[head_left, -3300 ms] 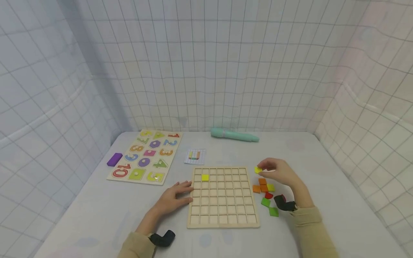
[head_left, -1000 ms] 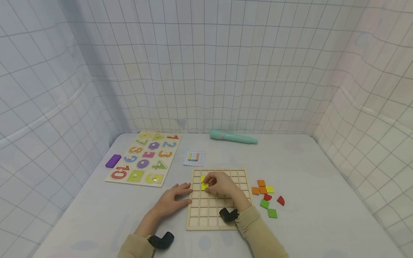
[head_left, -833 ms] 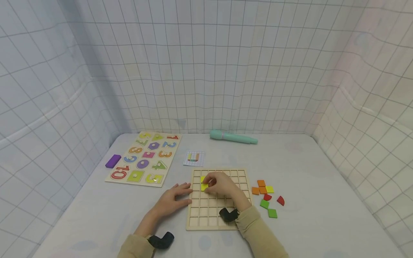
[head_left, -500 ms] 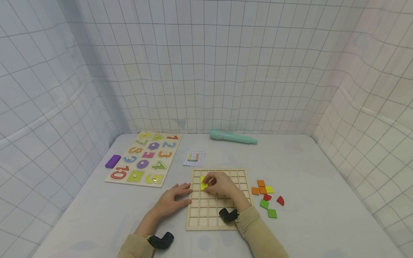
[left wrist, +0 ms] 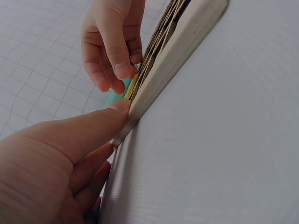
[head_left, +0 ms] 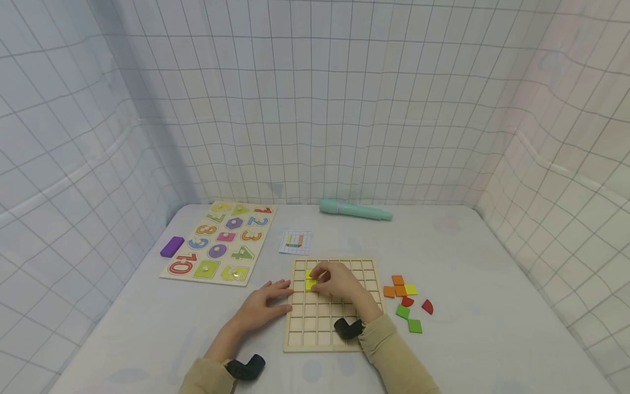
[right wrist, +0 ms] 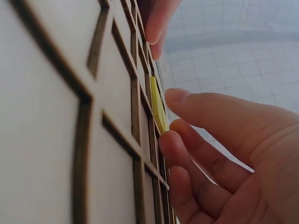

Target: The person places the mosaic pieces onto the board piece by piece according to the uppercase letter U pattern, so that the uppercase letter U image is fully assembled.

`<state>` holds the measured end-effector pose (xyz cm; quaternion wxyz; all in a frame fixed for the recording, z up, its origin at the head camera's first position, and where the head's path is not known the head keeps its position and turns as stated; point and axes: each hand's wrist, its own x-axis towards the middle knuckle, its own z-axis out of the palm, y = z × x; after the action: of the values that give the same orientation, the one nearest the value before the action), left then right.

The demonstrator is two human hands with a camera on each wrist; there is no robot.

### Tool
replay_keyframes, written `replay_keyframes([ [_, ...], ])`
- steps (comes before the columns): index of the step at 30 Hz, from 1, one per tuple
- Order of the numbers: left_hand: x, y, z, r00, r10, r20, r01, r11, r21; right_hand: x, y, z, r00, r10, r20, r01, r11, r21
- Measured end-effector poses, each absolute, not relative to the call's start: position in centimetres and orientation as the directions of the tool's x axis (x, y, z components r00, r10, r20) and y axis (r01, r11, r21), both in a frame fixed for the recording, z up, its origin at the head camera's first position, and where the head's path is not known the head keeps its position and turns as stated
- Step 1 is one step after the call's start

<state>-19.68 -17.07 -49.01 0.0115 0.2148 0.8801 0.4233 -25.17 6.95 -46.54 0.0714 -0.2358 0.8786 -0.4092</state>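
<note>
A wooden grid board (head_left: 339, 348) lies in front of me. Two yellow square tiles, a far one (head_left: 308, 273) and a nearer one (head_left: 309, 285), sit one behind the other in its second column. My right hand (head_left: 339, 282) is over them, its thumb and fingertips right at the nearer tile, which lies flat in its cell. The right wrist view shows a yellow tile (right wrist: 158, 102) level with the grid, the thumb and index finger apart beside it. Relaxed fingers of my left hand (head_left: 261, 306) rest against the board's left edge; its thumb (left wrist: 119, 105) touches the rim.
Loose orange tiles (head_left: 401, 291), a yellow tile (head_left: 410, 289), red quarter-round pieces (head_left: 427, 306) and green tiles (head_left: 415, 326) lie to the right. Behind the board are a pattern card (head_left: 295, 242) and a teal pen-shaped object (head_left: 356, 210). A number puzzle (head_left: 221, 241) and purple block (head_left: 172, 247) lie left.
My right hand has carried a yellow tile from the right to the board and let go of a red piece beside the others. Over the last second the tile has settled flat.
</note>
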Motion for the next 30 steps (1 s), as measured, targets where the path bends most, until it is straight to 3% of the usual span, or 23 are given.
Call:
replay_keyframes([
  [15, -19.5, -17.0, -48.8, -0.908, 0.389, 0.157, 0.362, 0.537, 0.762, -25.0, 11.2, -42.9, -0.839, -0.532, 0.115, -0.41, 0.478, -0.777],
  [30, -19.7, -17.1, -49.1, -0.907, 0.382, 0.178, 0.376, 0.542, 0.752, -24.4, 19.3, -41.2, -0.887, -0.428, 0.173, -0.388, 0.489, -0.781],
])
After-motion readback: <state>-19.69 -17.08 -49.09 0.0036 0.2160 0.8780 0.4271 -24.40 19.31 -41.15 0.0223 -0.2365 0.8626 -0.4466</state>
